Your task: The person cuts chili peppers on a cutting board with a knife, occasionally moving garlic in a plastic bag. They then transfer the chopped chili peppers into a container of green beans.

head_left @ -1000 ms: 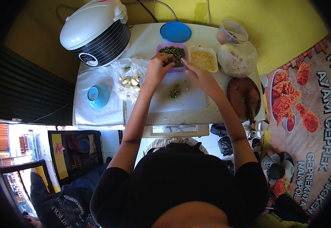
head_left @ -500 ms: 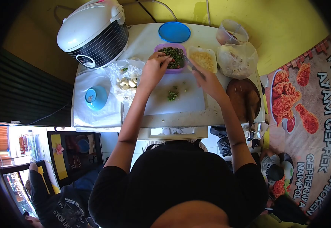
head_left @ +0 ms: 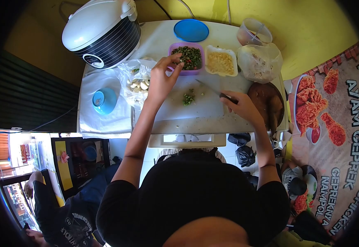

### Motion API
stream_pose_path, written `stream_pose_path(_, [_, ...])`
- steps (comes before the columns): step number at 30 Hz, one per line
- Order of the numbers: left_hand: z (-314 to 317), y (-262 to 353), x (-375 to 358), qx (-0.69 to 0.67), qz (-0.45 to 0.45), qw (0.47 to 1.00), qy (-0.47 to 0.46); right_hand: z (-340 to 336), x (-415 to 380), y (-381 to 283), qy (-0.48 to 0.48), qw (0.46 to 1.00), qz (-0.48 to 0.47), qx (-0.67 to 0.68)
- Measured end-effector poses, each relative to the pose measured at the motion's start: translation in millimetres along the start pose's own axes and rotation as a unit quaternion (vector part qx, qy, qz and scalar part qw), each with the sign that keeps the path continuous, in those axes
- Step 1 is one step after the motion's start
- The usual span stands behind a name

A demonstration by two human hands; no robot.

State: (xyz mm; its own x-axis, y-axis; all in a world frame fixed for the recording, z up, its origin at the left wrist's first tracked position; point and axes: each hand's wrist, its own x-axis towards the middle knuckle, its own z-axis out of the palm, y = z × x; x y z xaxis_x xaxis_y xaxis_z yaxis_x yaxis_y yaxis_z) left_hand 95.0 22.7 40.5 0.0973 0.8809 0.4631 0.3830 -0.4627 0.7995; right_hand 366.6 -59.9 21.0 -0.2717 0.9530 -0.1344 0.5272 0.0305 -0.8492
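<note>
My right hand (head_left: 240, 105) is closed on the dark handle of a knife (head_left: 211, 89), its blade pointing left over the white cutting board (head_left: 173, 111). A small heap of chopped green pieces (head_left: 188, 97) lies on the board. My left hand (head_left: 165, 76) is over the left part of a purple container (head_left: 202, 61) of chopped greens and red bits. Its fingertips are pinched around something small and pale that I cannot make out. To the right sits a white tub (head_left: 220, 62) of pale diced pieces.
Rice cooker (head_left: 105, 35) at the back left; blue bowl (head_left: 104, 101) and bag of peeled garlic (head_left: 138, 85) left of the board. Behind is a blue lid (head_left: 191, 30). A clear tub (head_left: 253, 33), plastic bag (head_left: 259, 62) and brown mortar (head_left: 266, 108) stand right. People are nearby, below.
My right hand and the knife have moved away from the purple container, down and to the right over the board. My left hand has shifted slightly left and its fingers point up more.
</note>
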Motion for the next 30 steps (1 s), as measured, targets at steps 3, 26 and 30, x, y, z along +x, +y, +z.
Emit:
stream_pose_path(3, [-9.2,3.6,-25.5,-0.029,-0.024,0.999,-0.040,2.8,-0.2,15.5,0.054,0.995,-0.040,-0.077])
stream_pose_path(26, [-16.4,-11.0,-88.1,0.033,-0.009,0.989,-0.144,60.1,-19.7,3.7,0.142,0.984,-0.076,-0.080])
stream_pose_path(30, [-6.8,-20.9,-78.7,0.052,-0.060,0.979,-0.187,73.3,-28.0,2.9,0.132,0.987,-0.069,-0.067])
